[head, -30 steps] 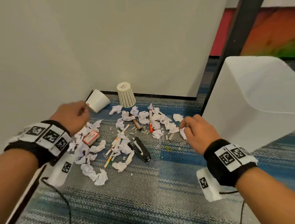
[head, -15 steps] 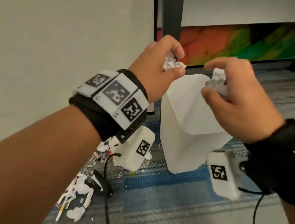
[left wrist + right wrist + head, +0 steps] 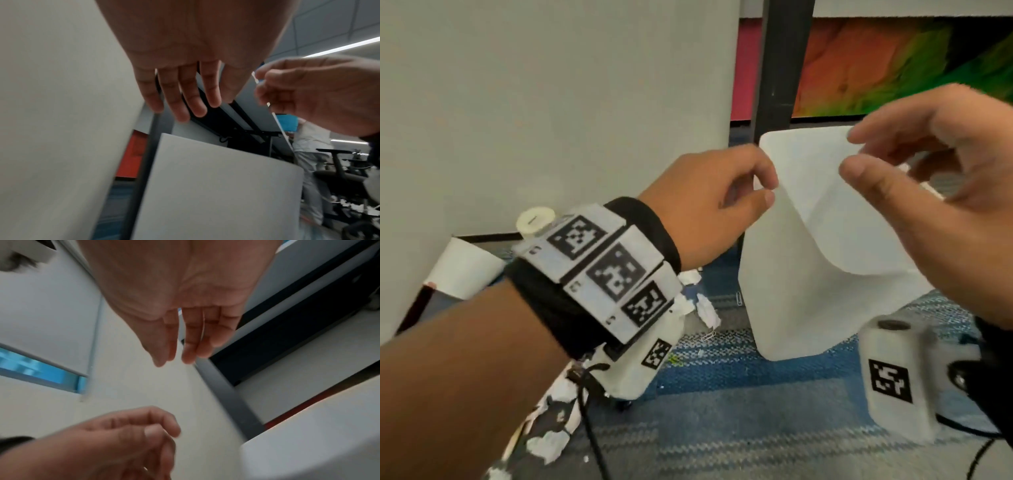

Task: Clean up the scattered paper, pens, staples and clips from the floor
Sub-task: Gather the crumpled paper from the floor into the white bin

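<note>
A white bin (image 3: 804,132) stands on the carpet right of centre. My left hand (image 3: 768,186) hovers at its left rim, fingers loosely curled and holding nothing. My right hand (image 3: 859,152) hangs over the bin's mouth with thumb and fingers spread, also holding nothing. The left wrist view shows the left fingers (image 3: 180,97) straight above the bin (image 3: 216,186). In the right wrist view the right fingers (image 3: 185,345) are straight and bare. Crumpled paper (image 3: 705,308) and more scraps (image 3: 548,442) lie on the floor lower left, partly hidden by my left arm. A paper clip (image 3: 739,299) lies beside the bin.
A white partition wall (image 3: 551,102) fills the left. A dark post (image 3: 774,68) rises just behind the bin. A tipped white cup (image 3: 462,270) and an upturned small basket (image 3: 536,219) sit by the wall. Black cables trail from both wrists.
Half a second ago each hand pinched a crumpled paper ball over the bin. Both hands have opened, and the balls are gone from view.
</note>
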A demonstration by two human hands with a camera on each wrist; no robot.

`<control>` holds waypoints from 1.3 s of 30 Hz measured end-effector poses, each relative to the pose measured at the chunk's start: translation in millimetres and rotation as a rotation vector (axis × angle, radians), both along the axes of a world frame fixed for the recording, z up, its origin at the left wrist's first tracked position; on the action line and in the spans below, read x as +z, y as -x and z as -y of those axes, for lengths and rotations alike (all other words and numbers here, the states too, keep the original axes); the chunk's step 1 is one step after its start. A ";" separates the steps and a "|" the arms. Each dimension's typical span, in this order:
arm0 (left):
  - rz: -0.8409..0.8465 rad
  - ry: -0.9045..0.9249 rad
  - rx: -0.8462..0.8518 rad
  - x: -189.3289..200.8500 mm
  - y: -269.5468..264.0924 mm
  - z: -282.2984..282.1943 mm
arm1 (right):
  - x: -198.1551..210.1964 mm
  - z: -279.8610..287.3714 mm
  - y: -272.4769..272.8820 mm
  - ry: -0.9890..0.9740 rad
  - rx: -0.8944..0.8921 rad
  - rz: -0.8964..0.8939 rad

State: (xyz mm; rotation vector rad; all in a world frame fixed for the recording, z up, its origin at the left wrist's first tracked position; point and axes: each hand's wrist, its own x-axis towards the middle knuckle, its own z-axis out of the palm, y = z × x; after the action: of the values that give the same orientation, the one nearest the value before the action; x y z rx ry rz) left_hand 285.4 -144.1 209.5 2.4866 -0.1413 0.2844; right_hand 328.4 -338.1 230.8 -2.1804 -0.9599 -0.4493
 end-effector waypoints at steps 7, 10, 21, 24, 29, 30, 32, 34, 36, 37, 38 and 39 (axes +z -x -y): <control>-0.533 -0.270 0.242 -68.2 118.4 -116.4 | -73.7 -127.4 45.7 0.335 0.417 -0.282; -0.849 -0.297 0.374 -118.9 170.3 -152.5 | -143.5 -181.1 43.5 0.768 0.464 -0.335; -1.314 -0.205 0.624 -239.9 261.8 -158.8 | -267.5 -241.9 160.8 1.163 0.967 -0.284; -1.279 -0.140 0.690 -249.4 266.8 -149.5 | -278.2 -251.4 180.6 1.277 1.015 -0.176; -1.300 -0.113 0.658 -249.3 266.4 -144.7 | -282.7 -255.8 188.2 1.194 0.921 -0.182; -1.288 -0.107 0.658 -246.7 266.4 -144.1 | -279.7 -254.1 187.3 1.144 0.891 -0.214; -1.212 -0.085 0.686 -240.9 265.5 -143.8 | -270.5 -246.3 182.7 1.012 0.826 -0.301; -1.125 -0.047 0.712 -231.4 258.6 -142.1 | -256.8 -234.0 174.9 0.884 0.760 -0.399; -1.007 -0.030 0.705 -215.5 244.4 -137.2 | -240.9 -219.7 162.5 0.779 0.669 -0.464; -0.928 -0.017 0.690 -205.8 234.5 -133.4 | -231.9 -212.6 154.0 0.720 0.622 -0.475; -0.841 0.005 0.667 -195.3 223.6 -128.8 | -222.5 -205.2 145.4 0.654 0.576 -0.474; -0.754 0.026 0.629 -183.8 211.2 -123.1 | -212.3 -197.1 135.9 0.583 0.529 -0.471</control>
State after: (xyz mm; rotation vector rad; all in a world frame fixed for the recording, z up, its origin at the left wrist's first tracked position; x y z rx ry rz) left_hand 74.2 -21.1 25.8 2.3731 0.9460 -0.4065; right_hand 192.5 -141.0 18.5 -2.2256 -1.4384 0.6406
